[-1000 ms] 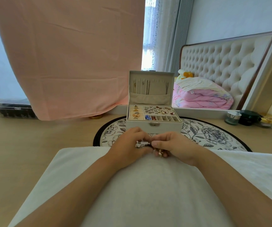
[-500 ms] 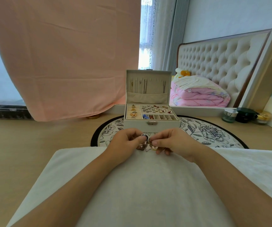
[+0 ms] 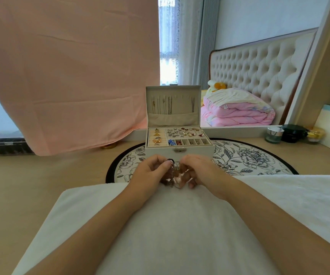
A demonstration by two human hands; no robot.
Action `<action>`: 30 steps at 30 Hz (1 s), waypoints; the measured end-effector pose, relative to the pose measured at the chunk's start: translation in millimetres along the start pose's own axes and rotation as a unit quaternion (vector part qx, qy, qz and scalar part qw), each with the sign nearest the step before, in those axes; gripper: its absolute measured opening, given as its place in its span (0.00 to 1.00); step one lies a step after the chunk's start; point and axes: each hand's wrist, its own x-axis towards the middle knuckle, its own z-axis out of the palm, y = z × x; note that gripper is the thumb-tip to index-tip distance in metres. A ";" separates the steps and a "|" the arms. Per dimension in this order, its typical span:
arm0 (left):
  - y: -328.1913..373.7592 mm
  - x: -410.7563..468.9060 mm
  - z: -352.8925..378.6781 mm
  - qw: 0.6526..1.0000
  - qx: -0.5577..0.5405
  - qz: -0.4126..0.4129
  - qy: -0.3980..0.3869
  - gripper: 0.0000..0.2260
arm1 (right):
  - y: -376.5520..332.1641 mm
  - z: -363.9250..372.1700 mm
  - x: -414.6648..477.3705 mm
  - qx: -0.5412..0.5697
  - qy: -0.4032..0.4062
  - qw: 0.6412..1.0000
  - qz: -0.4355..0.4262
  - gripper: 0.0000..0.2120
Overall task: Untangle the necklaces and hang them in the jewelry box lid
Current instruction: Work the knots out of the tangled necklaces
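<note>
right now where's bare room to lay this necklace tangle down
Free: white towel between the forearms, nearer than left hand and right hand; wood tabletop left of the floral mat, up to the pink cloth. Crowded: jewelry box ahead, jars at right.

The box [image 3: 198, 152] looks matt, like faux leather, with a shiny metal clasp [image 3: 180, 149] and soft cloth lining its lid [image 3: 173, 118]. The towel [image 3: 180, 225] is white, nappy cloth on a smooth, pale wood-look table [image 3: 31, 185]. The necklaces [image 3: 175, 175] glint as fine metal chain; the jar [image 3: 274, 134] is glass, glossy-capped.
</note>
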 end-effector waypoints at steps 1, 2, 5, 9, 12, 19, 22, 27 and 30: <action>0.3 0.6 0.2 1.000 -0.002 0.000 0.004 0.05 | -0.4 -1.8 -0.8 -0.011 -0.008 1.000 -0.009 0.06; 0.8 1.3 0.2 1.000 0.005 0.000 0.005 0.04 | -0.3 -3.7 -1.3 -0.031 -0.009 0.999 -0.018 0.05; 5.2 4.7 2.3 0.999 0.043 -0.002 0.004 0.03 | 1.1 -11.2 1.8 -0.066 0.004 0.998 -0.022 0.04; 13.1 15.9 5.2 0.999 0.052 -0.014 -0.010 0.02 | -2.7 -23.2 5.5 -0.104 -0.035 0.994 -0.006 0.08; 16.2 23.8 9.5 0.997 0.067 -0.016 -0.045 0.02 | -1.0 -25.6 8.3 -0.128 -0.061 0.990 -0.012 0.05; 10.9 39.4 26.9 0.999 0.039 -0.009 -0.029 0.09 | 11.1 -36.2 14.7 0.002 0.022 1.000 -0.018 0.04; 3.9 35.6 31.6 0.997 0.023 -0.027 -0.075 0.10 | 16.5 -39.1 17.9 0.045 0.034 0.998 -0.020 0.03; -6.9 35.5 27.8 0.993 0.102 0.032 -0.046 0.04 | 22.5 -41.2 25.9 0.086 0.012 0.996 -0.001 0.04; -12.3 35.8 23.4 0.992 0.118 0.031 -0.035 0.02 | 24.9 -42.5 28.1 0.061 -0.019 0.998 -0.007 0.14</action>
